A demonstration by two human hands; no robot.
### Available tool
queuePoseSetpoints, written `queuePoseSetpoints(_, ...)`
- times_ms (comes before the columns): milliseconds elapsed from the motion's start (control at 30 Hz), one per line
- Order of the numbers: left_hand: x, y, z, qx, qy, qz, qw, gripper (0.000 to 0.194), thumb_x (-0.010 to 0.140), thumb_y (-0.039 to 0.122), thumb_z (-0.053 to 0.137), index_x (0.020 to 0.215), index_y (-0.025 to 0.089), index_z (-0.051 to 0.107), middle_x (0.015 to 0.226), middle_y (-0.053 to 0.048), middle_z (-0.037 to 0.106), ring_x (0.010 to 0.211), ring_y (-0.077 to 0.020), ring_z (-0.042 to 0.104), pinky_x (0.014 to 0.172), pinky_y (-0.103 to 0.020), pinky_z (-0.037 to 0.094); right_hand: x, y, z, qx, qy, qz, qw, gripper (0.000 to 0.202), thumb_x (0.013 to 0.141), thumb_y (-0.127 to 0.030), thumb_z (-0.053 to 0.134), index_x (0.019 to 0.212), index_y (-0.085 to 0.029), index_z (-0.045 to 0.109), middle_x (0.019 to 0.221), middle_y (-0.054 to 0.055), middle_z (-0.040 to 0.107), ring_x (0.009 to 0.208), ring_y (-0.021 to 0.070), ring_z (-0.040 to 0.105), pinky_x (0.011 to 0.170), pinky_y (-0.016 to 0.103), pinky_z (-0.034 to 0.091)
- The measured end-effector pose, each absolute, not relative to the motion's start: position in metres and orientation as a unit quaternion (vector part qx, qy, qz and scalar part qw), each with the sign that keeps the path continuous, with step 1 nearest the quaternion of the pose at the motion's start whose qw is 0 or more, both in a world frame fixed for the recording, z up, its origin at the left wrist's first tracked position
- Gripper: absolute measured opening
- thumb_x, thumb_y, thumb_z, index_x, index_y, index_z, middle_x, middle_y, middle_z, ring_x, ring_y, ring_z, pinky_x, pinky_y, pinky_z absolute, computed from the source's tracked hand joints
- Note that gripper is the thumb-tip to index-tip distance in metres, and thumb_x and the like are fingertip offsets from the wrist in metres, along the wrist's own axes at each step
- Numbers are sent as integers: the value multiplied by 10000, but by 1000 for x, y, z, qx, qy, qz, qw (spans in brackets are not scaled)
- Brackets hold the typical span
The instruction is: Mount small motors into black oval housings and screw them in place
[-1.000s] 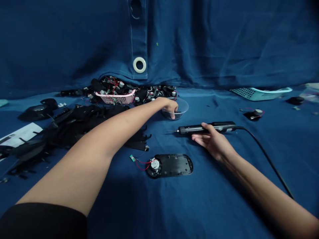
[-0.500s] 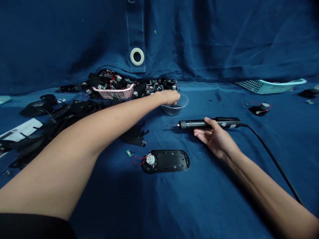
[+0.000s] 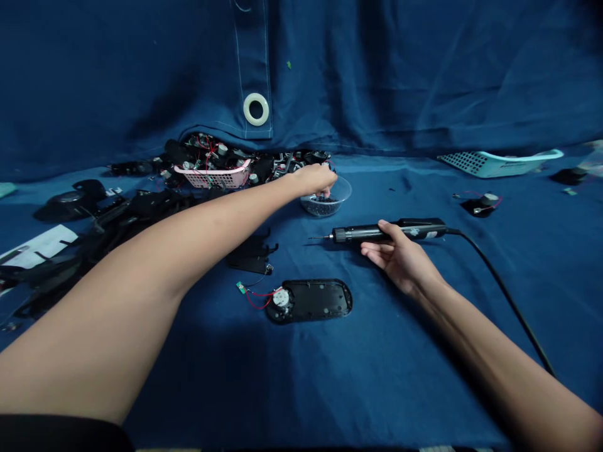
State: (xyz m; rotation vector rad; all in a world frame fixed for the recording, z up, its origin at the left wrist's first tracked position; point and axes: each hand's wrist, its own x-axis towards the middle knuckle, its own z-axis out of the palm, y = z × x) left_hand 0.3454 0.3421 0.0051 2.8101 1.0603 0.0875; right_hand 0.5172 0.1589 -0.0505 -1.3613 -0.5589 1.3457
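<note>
My left hand (image 3: 316, 180) reaches over a clear plastic bowl (image 3: 342, 191), its fingertips down among the small dark pieces inside. Those fingers look pinched together, but what is between them is hidden or too small to name. My right hand (image 3: 400, 254) is wrapped round a black electric screwdriver (image 3: 365, 233), held level with its thin bit pointing left. Below, on the blue cloth, lies an oblong black plastic shell (image 3: 320, 297). A round silver motor (image 3: 281, 297) sits at its left end, with red wires running to a small green circuit board (image 3: 240, 287).
A pink basket (image 3: 214, 178) stands at the back amid a heap of dark parts and wires. More black parts (image 3: 127, 213) spread leftward, beside a white paper (image 3: 40, 246). At the right are a teal basket (image 3: 499, 164), a wired motor piece (image 3: 480, 204) and the screwdriver's cable (image 3: 504, 295).
The whole view has shifted slightly, so things sit a little further left. My left hand stays at the bowl, and my right hand keeps the screwdriver in nearly the same place.
</note>
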Motion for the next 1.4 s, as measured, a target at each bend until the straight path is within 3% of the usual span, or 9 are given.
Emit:
queuePoseSetpoints(100,344,343,4,934,354,49,24,87,752,133,618,742,96,697,633,-61,606,686,-187,604,685,-303,414,517,158,-50,-572,-238,569,541,161,834,-318,607,843,-159,582,650,92,695,556,138,670,581,204,590)
queuePoseSetpoints(333,330,299,16,924,314,210,-56,228,948,210,490,969,143,707,1005,-88,639,1014,-211,556,884,-324,396,516,156,-51,-574,-244,544,561,187,808,-347,627,828,-167,579,617,76,681,501,125,634,496,189,555)
queuePoseSetpoints(500,285,216,26,863,288,408,-71,235,969,237,478,1077,193,682,920,-48,615,902,-170,555,813,-323,448,514,148,-45,-559,-262,519,592,188,787,-351,637,804,-178,567,571,41,645,427,93,558,375,155,457)
queuePoseSetpoints(700,231,138,18,826,301,477,15,313,945,116,459,1172,215,650,937,-38,605,870,-121,583,826,-282,480,498,144,-21,-520,-290,509,622,177,787,-355,623,803,-192,558,564,27,630,432,87,551,355,145,421)
queuePoseSetpoints(800,219,119,7,802,337,487,74,295,939,152,500,1187,225,642,940,-30,631,862,-122,602,839,-275,486,485,144,-12,-504,-291,517,628,173,779,-346,631,799,-192,556,572,26,628,438,84,551,355,139,418)
queuePoseSetpoints(967,213,107,-17,693,406,563,196,150,866,287,650,979,194,680,853,-10,692,780,-143,652,756,-257,520,473,133,-11,-494,-255,555,619,203,761,-352,646,770,-174,550,552,24,615,414,71,522,338,132,403)
queuePoseSetpoints(1067,213,103,-24,673,415,590,162,118,855,304,665,858,188,684,840,-6,693,762,-140,651,724,-247,512,474,122,-13,-496,-242,573,606,220,757,-359,651,751,-162,554,542,22,611,401,61,504,331,127,394)
queuePoseSetpoints(1233,220,94,-27,697,378,605,71,23,862,200,659,861,186,677,837,-1,687,775,-123,635,722,-245,495,473,106,-7,-486,-251,584,600,235,760,-381,651,716,-166,567,524,14,601,396,56,491,321,121,380)
queuePoseSetpoints(1400,224,88,-29,734,298,610,19,118,828,105,680,912,182,711,854,-20,701,787,-129,633,723,-267,511,470,99,-4,-482,-260,593,590,247,750,-402,660,709,-175,571,512,14,596,377,61,478,306,121,362)
